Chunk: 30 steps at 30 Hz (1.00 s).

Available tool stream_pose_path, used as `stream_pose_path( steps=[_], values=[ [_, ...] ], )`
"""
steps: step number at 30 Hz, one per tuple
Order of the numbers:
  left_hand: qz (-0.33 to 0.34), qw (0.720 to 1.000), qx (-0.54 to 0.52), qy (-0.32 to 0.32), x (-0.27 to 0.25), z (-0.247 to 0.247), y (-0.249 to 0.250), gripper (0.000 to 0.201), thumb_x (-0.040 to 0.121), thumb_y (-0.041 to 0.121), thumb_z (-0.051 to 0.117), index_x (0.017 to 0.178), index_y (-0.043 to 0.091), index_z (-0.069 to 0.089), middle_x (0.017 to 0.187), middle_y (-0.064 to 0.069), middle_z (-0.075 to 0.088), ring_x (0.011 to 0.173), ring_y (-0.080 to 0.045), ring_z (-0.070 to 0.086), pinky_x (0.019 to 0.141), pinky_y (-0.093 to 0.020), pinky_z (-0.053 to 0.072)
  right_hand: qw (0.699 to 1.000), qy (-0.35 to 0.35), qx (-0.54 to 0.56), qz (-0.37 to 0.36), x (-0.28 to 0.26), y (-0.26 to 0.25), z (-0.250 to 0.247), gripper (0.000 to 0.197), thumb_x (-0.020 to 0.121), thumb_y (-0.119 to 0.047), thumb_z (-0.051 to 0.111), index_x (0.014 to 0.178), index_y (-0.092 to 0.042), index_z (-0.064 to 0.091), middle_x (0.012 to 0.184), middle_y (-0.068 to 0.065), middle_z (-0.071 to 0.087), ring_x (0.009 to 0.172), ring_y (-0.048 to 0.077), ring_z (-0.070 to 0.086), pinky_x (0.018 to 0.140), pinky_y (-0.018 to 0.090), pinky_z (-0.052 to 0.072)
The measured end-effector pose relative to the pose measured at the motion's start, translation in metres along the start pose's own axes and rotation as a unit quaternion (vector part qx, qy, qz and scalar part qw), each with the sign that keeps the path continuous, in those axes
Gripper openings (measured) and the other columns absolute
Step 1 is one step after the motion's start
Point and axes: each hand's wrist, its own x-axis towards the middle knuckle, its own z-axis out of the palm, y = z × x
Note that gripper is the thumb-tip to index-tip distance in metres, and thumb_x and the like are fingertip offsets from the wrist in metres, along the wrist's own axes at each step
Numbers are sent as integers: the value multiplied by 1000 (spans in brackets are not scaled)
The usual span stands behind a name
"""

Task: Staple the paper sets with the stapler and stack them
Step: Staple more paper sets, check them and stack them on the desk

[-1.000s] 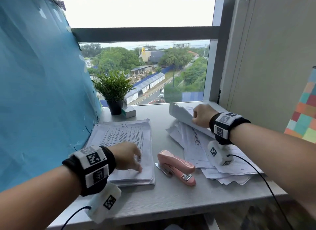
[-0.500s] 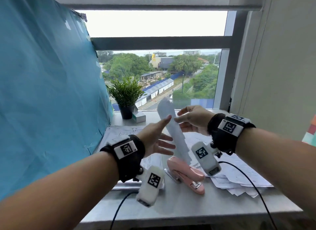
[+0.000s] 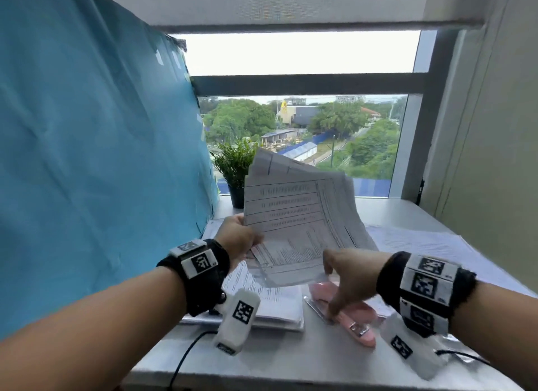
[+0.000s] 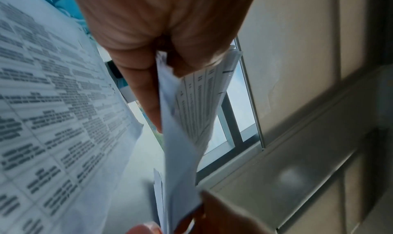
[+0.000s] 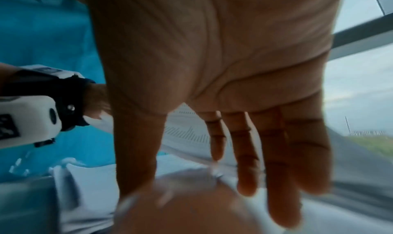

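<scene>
Held paper set [image 3: 294,216] hides potted plant [image 3: 234,169]

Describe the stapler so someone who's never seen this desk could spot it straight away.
Start at the window and come down to the grey desk. Near its front edge, between two paper piles, lies the stapler, under the right hand. It is the only pink thing there.

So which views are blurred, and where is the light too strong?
Head view: sky in the window is overexposed; right hand slightly smeared. Left wrist view: paper set blurred, table text unreadable. Right wrist view: stapler is only a blur.
</scene>
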Motion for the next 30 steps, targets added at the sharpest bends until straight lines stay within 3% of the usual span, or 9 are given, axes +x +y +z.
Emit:
stream_pose_path(
  steps=[7, 11, 14, 16, 21, 23, 25, 27, 30],
  values=[
    [2, 999, -7, 39, -1, -21, 3, 29, 86, -16, 53, 109, -2, 61, 107, -18, 70, 99, -34, 67, 87, -51, 55, 999, -14, -21, -22, -5, 3, 10, 72, 74, -16, 74, 134, -20, 34, 106, 2, 63, 86, 20, 58, 73, 30, 49],
    [4, 999, -3, 45, -2, -30, 7, 35, 83, -17, 54, 114, -2, 61, 109, -18, 70, 99, -34, 68, 86, -49, 56, 993, -63, -36, -89, -15, 8, -18, 43, 76, -15, 72, 115, -29, 60, 92, -11, 65, 82, 12, 58, 80, 31, 50],
    [-7, 999, -11, 45, -6, -30, 9, 37, 83, -20, 52, 115, -4, 61, 111, -20, 69, 100, -35, 67, 85, -48, 57, 977, -95, 100, -161, -25, 14, -44, 33, 78, -4, 72, 99, -29, 64, 88, -6, 70, 70, 7, 58, 61, 21, 50],
    [-26, 999, -21, 16, -9, -25, 8, 36, 84, -22, 50, 114, -4, 61, 113, -21, 68, 96, -33, 68, 79, -40, 60, 964, -70, 189, -176, -28, 18, -59, 35, 80, 1, 71, 101, -25, 64, 88, -4, 70, 72, 8, 60, 60, 18, 44],
    [-45, 996, 7, -72, -34, -3, -5, 35, 87, -24, 44, 112, -7, 63, 96, -15, 68, 67, -16, 65, 56, -19, 57, 967, 50, 219, -121, -17, 20, -62, 38, 81, -1, 68, 102, -32, 61, 94, -4, 72, 85, 14, 64, 75, 30, 46],
    [-63, 993, 15, -97, -36, 3, -16, 36, 86, -24, 45, 113, -7, 62, 94, -15, 69, 74, -19, 66, 60, -23, 60, 980, 72, 170, -79, -8, 17, -48, 36, 81, -4, 64, 100, -33, 58, 95, -6, 70, 89, 15, 63, 81, 31, 48],
    [-48, 987, 112, -104, -34, 7, -24, 41, 83, -20, 54, 120, -3, 60, 104, -17, 69, 87, -25, 68, 75, -34, 61, 988, 59, 135, -43, 2, 15, -28, 33, 83, -5, 59, 102, -31, 55, 98, -6, 68, 90, 17, 62, 81, 31, 47],
    [26, 936, 335, -103, -29, 8, -26, 70, 76, -7, 71, 139, 3, 40, 119, -18, 65, 103, -29, 65, 88, -41, 56, 994, 27, 103, -19, 9, 12, -8, 32, 86, -8, 56, 112, -27, 54, 106, -1, 66, 90, 17, 59, 79, 29, 45],
    [173, 759, 621, -92, -25, 6, -16, 118, 73, 26, 82, 153, 23, -5, 152, -16, 32, 134, -32, 40, 108, -47, 40, 999, -13, 33, 3, 17, 9, 13, 42, 84, -22, 63, 124, -28, 52, 119, 0, 62, 96, 18, 54, 83, 28, 44]
  ],
)
